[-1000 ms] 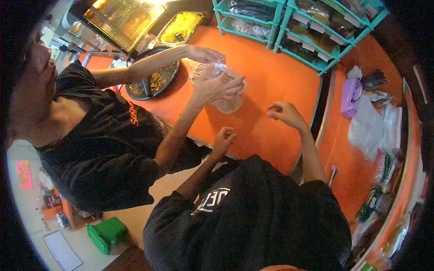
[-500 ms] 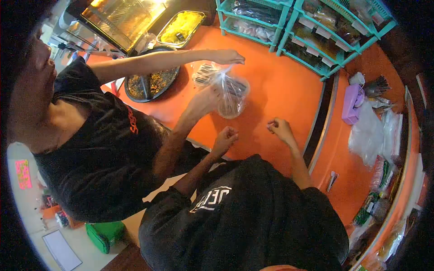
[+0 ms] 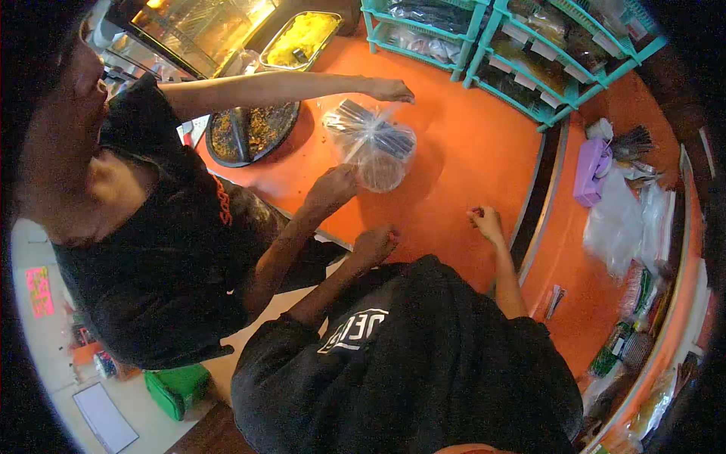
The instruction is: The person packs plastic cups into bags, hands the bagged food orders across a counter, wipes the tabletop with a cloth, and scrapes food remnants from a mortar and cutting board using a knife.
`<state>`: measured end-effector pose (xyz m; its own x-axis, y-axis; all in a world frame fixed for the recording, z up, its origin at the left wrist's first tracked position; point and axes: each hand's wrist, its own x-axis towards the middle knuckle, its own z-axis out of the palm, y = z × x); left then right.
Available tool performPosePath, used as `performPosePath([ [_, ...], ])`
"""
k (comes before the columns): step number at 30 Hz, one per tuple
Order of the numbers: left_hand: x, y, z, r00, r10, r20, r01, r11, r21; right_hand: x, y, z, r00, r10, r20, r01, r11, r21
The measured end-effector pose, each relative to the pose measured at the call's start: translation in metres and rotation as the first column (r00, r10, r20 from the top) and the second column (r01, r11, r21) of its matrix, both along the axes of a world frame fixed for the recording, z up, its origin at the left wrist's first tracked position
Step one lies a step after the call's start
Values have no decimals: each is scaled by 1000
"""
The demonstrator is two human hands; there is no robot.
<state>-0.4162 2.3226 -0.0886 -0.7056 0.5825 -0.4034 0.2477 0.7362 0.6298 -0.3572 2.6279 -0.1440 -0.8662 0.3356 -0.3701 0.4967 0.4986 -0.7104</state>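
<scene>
My left hand [image 3: 378, 244] is over the near side of the orange table, its fingers curled closed and nothing visible in them. To its right, my right hand [image 3: 485, 223] is also curled, held above the tabletop with no object showing. Beyond both stands a knotted-looking clear plastic bag [image 3: 382, 172] with round, dark-topped contents; neither of my hands touches it. A co-worker on the left has one hand [image 3: 389, 89] above the bag's gathered neck. That person's other hand [image 3: 333, 188] is closed beside the bag, near a thin pale strip.
A stone mortar with a pestle [image 3: 240, 136] and a tray of yellow food [image 3: 302, 41] are at the back left. Turquoise basket racks [image 3: 556, 64] stand at the back. Right of the dark strip lie a purple dispenser [image 3: 591, 172] and plastic bags [image 3: 614, 227].
The co-worker's lower hand has drawn back from the bag toward the lower left. My right hand has shifted slightly right and down; my left hand slightly down.
</scene>
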Motion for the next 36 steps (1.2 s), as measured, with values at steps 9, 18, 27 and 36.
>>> performPosePath([
  [9, -13, 23, -52, 897, 404, 180, -433, 721, 541, -49, -4, 17, 997, -44, -64, 24, 956, -292],
  [18, -64, 58, 71, 509, 357, -783, -296, 927, 230, -238, -47, 23, 926, -85, -368, -5, 971, -239],
  [27, -155, -2, 28, 835, 326, -443, -464, 849, -251, -309, -68, 44, 968, -31, -250, -132, 785, -605],
  [36, -172, 54, 46, 868, 490, 82, -300, 385, 873, -264, -130, 154, 605, 688, -400, -696, 701, 154],
])
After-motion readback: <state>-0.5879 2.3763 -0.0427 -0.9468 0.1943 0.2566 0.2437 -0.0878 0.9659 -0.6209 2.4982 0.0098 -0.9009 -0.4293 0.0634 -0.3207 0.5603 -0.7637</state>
